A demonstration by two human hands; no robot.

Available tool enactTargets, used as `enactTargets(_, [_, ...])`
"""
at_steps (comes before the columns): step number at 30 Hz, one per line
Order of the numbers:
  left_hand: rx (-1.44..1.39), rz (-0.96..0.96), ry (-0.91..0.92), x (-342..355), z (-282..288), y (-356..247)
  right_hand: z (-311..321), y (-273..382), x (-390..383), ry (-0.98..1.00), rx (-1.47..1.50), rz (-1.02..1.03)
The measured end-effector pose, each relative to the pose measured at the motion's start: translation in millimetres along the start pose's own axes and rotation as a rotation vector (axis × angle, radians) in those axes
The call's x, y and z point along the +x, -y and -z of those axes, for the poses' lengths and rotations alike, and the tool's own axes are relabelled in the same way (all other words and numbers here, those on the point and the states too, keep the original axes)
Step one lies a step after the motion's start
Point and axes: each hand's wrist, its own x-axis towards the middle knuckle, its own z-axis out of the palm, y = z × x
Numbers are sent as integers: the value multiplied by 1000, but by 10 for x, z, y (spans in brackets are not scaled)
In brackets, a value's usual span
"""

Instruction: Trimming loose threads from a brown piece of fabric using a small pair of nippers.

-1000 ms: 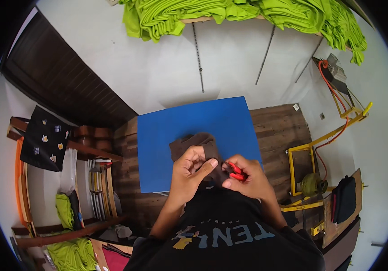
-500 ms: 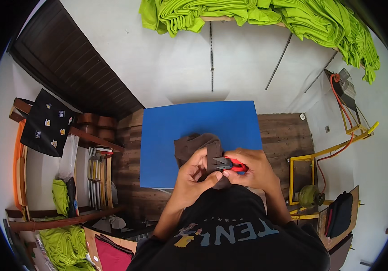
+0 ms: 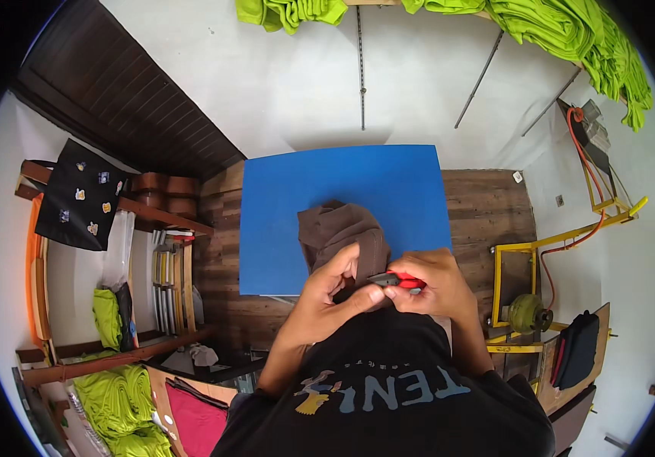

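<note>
A brown fabric garment point(image 3: 340, 227) lies bunched on the blue tabletop point(image 3: 281, 179), and its near end reaches back toward my body. My left hand point(image 3: 326, 297) grips that near end, fingers curled round it and thumb stretched along the edge. In my right hand point(image 3: 438, 286) are small snips point(image 3: 408, 281) with red handles and dark blades, pointing left onto the fabric just above my left thumb. The blade tips meet the cloth, partly hidden there. Both hands are close together, over the table's near edge.
Green garments point(image 3: 541, 27) are piled on a high shelf. At left are shelves with screen frames point(image 3: 167, 289), a hanging black bag point(image 3: 76, 190) and more green fabric point(image 3: 110, 404). At right stand a yellow metal frame point(image 3: 499, 282), a green gas cylinder point(image 3: 524, 312) and folded dark cloth point(image 3: 575, 350).
The snips' blades came into sight over the fabric half a second ago and now sit lower at its edge, between my thumbs. My hands drew closer together. The whole view has shifted slightly.
</note>
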Motion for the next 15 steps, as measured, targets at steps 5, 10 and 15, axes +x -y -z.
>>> enactTargets(5, [-134,54,4,-49,-221,-189,-32,137,-98,-187,-73,-9])
enactTargets(10, [-106,28,73,-103,-304,-112,45,166,-166,-231,-184,0])
enactTargets(15, [-71,22,147,-215,-302,-109,24,252,-218,-241,-197,-11])
